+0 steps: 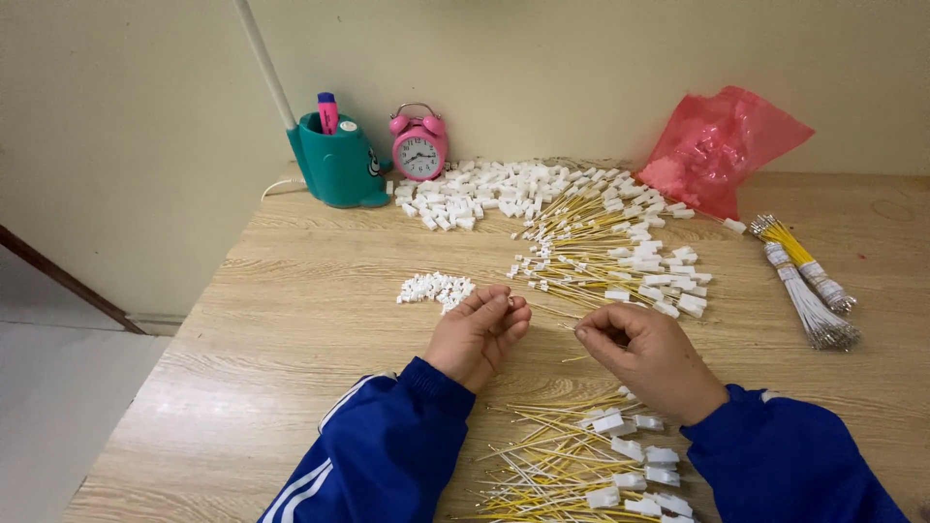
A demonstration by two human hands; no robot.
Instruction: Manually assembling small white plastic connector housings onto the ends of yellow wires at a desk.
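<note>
L hand (477, 334) grip pinched on small white connector (500, 299); R hand (647, 351) grip pinches thin wire (544, 312). Teal holder (339, 163) w/ pink marker (327, 111) far beyond both.

You sit at a home piecework bench: a wooden table (291, 320) against a bare wall, heaped with connectors (484, 194) and wires (591, 252), beside a pink alarm clock (418, 145).

We see a matt wood-grain table (291, 320), white plastic connectors (484, 194), and a glossy pink plastic bag (722, 145) at two o'clock.
</note>
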